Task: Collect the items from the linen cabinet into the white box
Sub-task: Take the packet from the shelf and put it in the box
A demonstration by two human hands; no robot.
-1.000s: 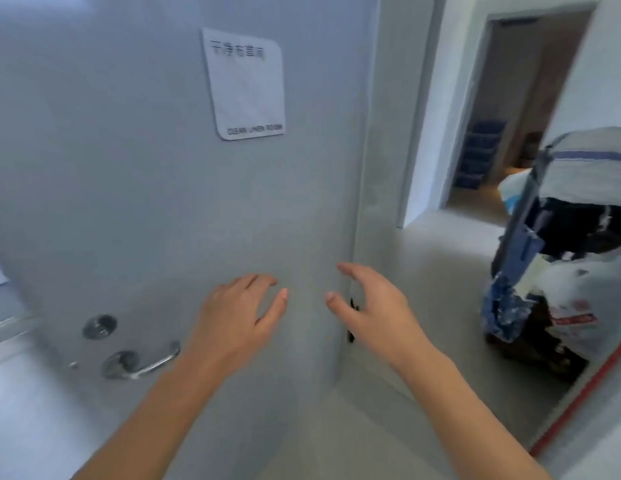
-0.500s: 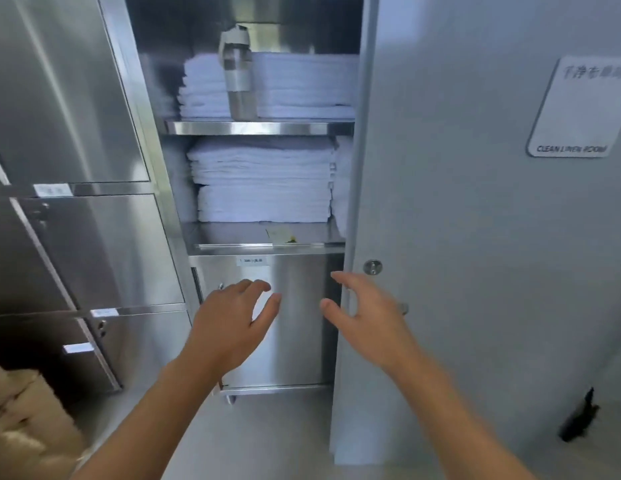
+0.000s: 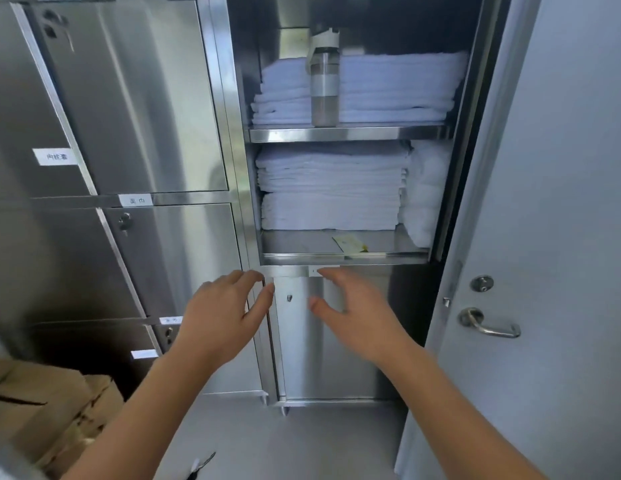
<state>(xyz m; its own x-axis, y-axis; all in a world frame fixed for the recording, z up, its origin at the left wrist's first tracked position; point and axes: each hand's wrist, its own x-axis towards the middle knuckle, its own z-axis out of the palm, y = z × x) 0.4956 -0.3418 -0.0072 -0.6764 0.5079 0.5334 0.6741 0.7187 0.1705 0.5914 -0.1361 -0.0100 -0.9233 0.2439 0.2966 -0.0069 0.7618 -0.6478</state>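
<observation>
An open steel linen cabinet (image 3: 340,134) shows two shelves. The upper shelf holds a stack of folded white towels (image 3: 392,88) with a clear bottle (image 3: 324,81) standing in front. On the lower shelf lies a thicker stack of white linen (image 3: 330,188), a rolled white bundle (image 3: 423,192) beside it, and a small yellowish card (image 3: 350,244) at the front. My left hand (image 3: 222,317) and my right hand (image 3: 357,317) hover empty, fingers spread, just below the lower shelf in front of a closed steel door. No white box is in view.
Closed steel locker doors (image 3: 136,109) with labels fill the left. A grey room door (image 3: 558,237) with a lever handle (image 3: 489,323) stands open at the right, close to the cabinet. Brown paper-wrapped bundles (image 3: 49,410) lie on the floor at lower left.
The view swung left from the grey door's face to the open cabinet and then drew closer. Both hands stayed raised and empty in front of me.
</observation>
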